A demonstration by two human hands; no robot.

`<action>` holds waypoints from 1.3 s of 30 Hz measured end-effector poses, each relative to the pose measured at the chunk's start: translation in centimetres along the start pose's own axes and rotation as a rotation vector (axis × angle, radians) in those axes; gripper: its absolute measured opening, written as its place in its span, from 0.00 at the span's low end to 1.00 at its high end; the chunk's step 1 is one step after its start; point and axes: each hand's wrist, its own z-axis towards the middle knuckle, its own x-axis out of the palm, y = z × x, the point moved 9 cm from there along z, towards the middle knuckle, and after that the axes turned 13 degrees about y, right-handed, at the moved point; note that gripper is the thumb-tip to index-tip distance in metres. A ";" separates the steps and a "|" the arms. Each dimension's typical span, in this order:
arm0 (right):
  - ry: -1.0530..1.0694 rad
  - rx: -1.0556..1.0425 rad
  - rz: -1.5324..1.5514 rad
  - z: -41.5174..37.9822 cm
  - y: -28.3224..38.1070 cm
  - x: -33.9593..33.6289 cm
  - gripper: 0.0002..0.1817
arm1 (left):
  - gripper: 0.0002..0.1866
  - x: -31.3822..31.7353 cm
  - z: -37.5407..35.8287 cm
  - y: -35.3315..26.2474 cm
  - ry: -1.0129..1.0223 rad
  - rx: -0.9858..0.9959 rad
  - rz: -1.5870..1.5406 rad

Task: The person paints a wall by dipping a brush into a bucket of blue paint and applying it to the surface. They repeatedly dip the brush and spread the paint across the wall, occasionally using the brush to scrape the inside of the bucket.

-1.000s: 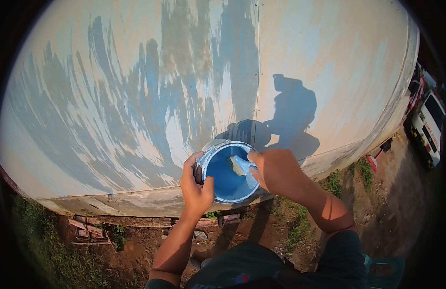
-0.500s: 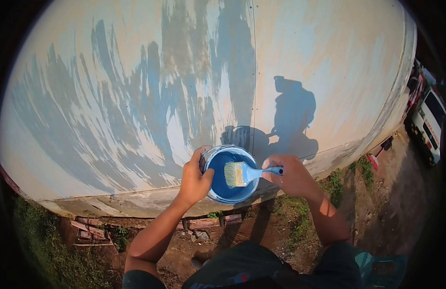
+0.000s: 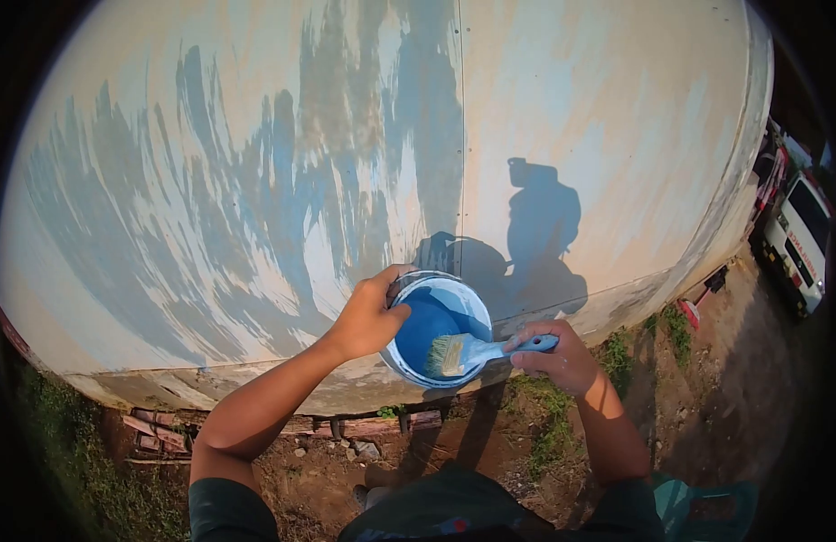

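My left hand (image 3: pixel 373 316) grips the rim of a round paint bucket (image 3: pixel 479 312) at its upper left side, thumb over the edge. Blue paint (image 3: pixel 422 325) lies inside, and the bucket looks tilted. In my right hand (image 3: pixel 563 357) is the blue handle of a wide paintbrush (image 3: pixel 477 352). Its pale bristles point left, over the lower part of the bucket's opening. Behind stands a wall (image 3: pixel 608 117) with grey-blue brush strokes (image 3: pixel 346 181) on its left and middle parts.
Shadows of a person (image 3: pixel 543 226) fall on the wall. Bricks (image 3: pixel 373 425) and weeds (image 3: pixel 549 425) lie along its base. A white vehicle (image 3: pixel 798 235) stands at the right, and a green plastic chair (image 3: pixel 707 510) at the lower right.
The bucket has tilted, with its paint gathered to the left. The brush has moved slightly right and down with my right hand. My left forearm has swung outward to the left.
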 end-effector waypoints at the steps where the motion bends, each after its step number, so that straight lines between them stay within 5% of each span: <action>1: -0.009 -0.037 -0.017 -0.1 0.9 0.3 0.09 | 0.27 -0.3 -0.1 -0.8 -0.009 0.010 -0.027; 4: -0.135 -0.238 -0.137 -0.6 3.6 0.5 0.07 | 0.28 -0.9 0.0 -1.4 -0.030 0.043 -0.083; 8: -0.258 -0.235 -0.344 -1.6 7.4 1.2 0.07 | 0.29 -2.2 0.4 -3.3 -0.028 0.060 -0.078; 13: -0.143 -0.548 -0.998 -1.3 17.0 5.3 0.13 | 0.29 -3.8 1.4 -5.2 -0.019 0.117 -0.087; 16: 0.053 -0.471 -1.376 -0.3 18.9 6.5 0.17 | 0.29 -5.0 2.0 -5.9 -0.032 0.179 -0.137; 18: 0.059 -0.497 -1.419 0.0 20.7 6.2 0.18 | 0.29 -5.6 2.4 -5.6 -0.006 0.179 -0.284; 28: 0.108 -0.588 -1.684 0.3 28.4 5.0 0.12 | 0.28 -6.9 4.7 -10.4 -0.061 0.186 -0.035; 35: 0.282 -0.728 -1.465 -1.1 30.7 -4.5 0.12 | 0.28 -6.5 8.5 -18.7 -0.094 0.007 0.050; 37: 0.281 -0.966 -1.482 -2.6 31.8 -6.5 0.17 | 0.22 -6.3 9.9 -20.0 -0.141 0.005 -0.073; 39: 0.255 -0.993 -1.444 -2.9 32.6 -9.1 0.15 | 0.24 -6.4 11.5 -21.1 -0.179 -0.034 -0.072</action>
